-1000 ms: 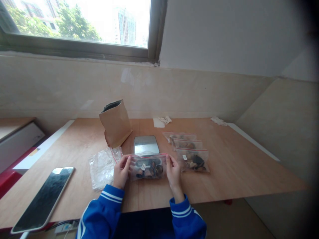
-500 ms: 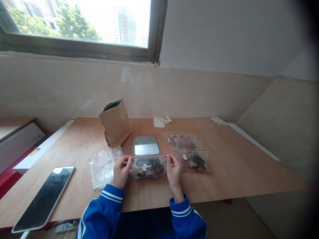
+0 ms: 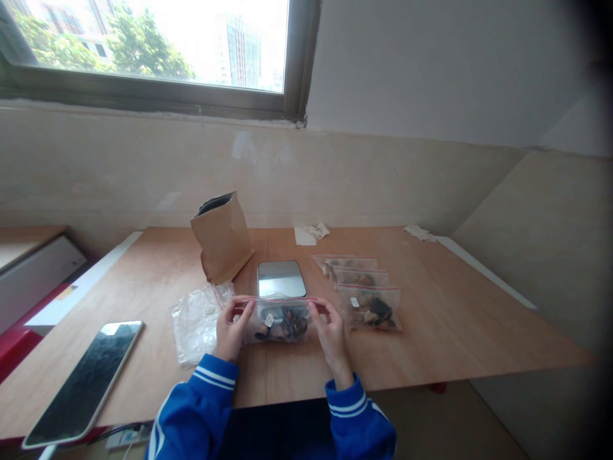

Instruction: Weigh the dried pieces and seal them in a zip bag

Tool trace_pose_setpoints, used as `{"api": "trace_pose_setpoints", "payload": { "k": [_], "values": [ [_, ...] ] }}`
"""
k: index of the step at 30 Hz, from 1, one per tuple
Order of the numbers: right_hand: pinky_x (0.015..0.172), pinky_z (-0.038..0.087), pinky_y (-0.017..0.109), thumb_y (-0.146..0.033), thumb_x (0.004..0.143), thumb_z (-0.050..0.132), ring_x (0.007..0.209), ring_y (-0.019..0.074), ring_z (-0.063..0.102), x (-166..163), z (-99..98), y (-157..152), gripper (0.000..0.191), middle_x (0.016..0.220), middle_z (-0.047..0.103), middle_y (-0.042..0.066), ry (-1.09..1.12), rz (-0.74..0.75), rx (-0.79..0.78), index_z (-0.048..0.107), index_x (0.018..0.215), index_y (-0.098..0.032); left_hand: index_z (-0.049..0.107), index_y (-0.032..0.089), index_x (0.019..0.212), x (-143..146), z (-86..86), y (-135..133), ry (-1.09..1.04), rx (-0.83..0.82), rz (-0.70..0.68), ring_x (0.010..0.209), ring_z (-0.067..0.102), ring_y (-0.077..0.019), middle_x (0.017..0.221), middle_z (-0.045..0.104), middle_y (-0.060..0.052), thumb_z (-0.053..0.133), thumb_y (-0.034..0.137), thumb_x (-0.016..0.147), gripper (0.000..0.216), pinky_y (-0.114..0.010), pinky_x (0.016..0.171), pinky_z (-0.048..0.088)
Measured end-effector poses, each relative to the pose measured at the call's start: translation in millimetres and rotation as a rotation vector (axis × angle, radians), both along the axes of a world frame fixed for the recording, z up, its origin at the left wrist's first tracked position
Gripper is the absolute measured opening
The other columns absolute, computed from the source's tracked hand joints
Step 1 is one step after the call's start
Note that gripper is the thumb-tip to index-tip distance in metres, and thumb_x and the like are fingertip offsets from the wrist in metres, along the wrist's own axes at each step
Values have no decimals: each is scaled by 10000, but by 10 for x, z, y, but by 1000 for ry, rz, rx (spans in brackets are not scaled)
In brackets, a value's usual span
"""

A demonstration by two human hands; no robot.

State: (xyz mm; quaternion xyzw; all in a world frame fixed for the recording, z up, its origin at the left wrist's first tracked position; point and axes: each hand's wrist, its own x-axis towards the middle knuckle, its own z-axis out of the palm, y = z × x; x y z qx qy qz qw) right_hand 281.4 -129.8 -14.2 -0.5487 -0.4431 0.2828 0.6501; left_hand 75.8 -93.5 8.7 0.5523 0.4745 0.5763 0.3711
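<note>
A clear zip bag (image 3: 278, 326) with a red seal line holds dark and brown dried pieces and a small white label. My left hand (image 3: 232, 327) pinches its top edge near the left corner. On the right part of the same edge, my right hand (image 3: 330, 329) grips with thumb and fingers. The bag hangs upright just above or on the table, its lower edge toward me. Right behind it lies a silver scale (image 3: 281, 279), its front edge partly covered by the bag. Filled zip bags (image 3: 376, 310) lie in an overlapping row to the right.
Flat clear plastic bags (image 3: 194, 326) lie left of my left hand. A brown paper bag (image 3: 223, 236) stands open behind them. A phone (image 3: 86, 383) with a cable rests at the table's left front. Crumpled tissue (image 3: 317, 231) lies near the wall on the wooden table (image 3: 460, 319).
Both hands have shifted slightly along the bag's top edge, the right one inward to the left. The bag and its label have moved a little to the left.
</note>
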Motion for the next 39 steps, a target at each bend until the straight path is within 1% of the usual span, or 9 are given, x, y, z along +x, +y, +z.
{"api": "trace_pose_setpoints", "payload": {
  "k": [6, 14, 17, 21, 23, 26, 30, 34, 39],
  "values": [
    [741, 504, 315, -406, 783, 637, 768, 180, 628, 17, -5, 4, 250, 846, 693, 53, 46, 4, 41, 656, 838, -163, 678, 166, 821, -14, -6, 5, -18, 12, 4, 772, 612, -166, 854, 681, -43, 684, 374, 738, 224, -271, 694, 486],
    [772, 507, 320, -414, 781, 638, 801, 188, 638, 5, 36, -24, 245, 832, 683, 42, 88, 23, 32, 628, 829, -173, 675, 165, 812, -3, -12, 0, -28, 31, -27, 787, 606, -166, 848, 674, -41, 685, 350, 744, 197, -273, 711, 474],
    [782, 504, 315, -431, 804, 614, 819, 189, 643, -4, 50, -40, 259, 843, 687, 44, 139, 84, -4, 608, 864, -179, 659, 167, 844, -5, 5, -8, -38, 15, -89, 820, 607, -169, 863, 663, -41, 651, 360, 781, 203, -273, 733, 472],
    [773, 494, 300, -440, 809, 614, 805, 179, 639, -6, 47, -40, 276, 834, 693, 37, 227, 194, -30, 593, 915, -186, 650, 173, 897, -18, 17, -19, -62, -50, -197, 804, 616, -168, 872, 662, -40, 599, 399, 819, 244, -273, 718, 476],
    [759, 490, 294, -440, 786, 642, 809, 181, 637, -9, 43, -34, 309, 839, 690, 34, 259, 229, -35, 594, 955, -186, 656, 178, 916, -20, 12, -22, -54, -68, -227, 832, 624, -178, 896, 669, -45, 602, 403, 816, 252, -283, 744, 480],
    [762, 485, 295, -437, 757, 677, 826, 190, 637, -20, 41, -28, 341, 860, 688, 40, 251, 265, -66, 623, 968, -175, 668, 177, 882, -15, -1, -18, -18, -56, -238, 885, 627, -190, 917, 674, -54, 627, 386, 801, 228, -299, 806, 476],
    [763, 470, 280, -440, 772, 666, 801, 177, 625, -25, 27, -19, 300, 821, 685, 32, 196, 230, -87, 663, 896, -167, 673, 172, 845, -10, -20, 1, 10, -12, -210, 912, 622, -198, 907, 672, -54, 638, 373, 796, 210, -321, 857, 465],
    [734, 460, 268, -439, 771, 668, 777, 170, 616, -9, -3, -7, 287, 806, 686, 29, 170, 174, -87, 679, 867, -169, 678, 166, 836, -15, -32, 13, 49, -31, -171, 900, 624, -198, 893, 679, -50, 650, 380, 784, 222, -324, 851, 467],
    [727, 455, 258, -410, 750, 697, 758, 155, 605, 8, -36, -3, 239, 773, 670, 8, 232, 163, -57, 676, 820, -183, 690, 162, 808, -15, -30, 5, 83, -22, -166, 877, 631, -199, 859, 685, -48, 665, 370, 772, 212, -321, 838, 472]
  ]
}}
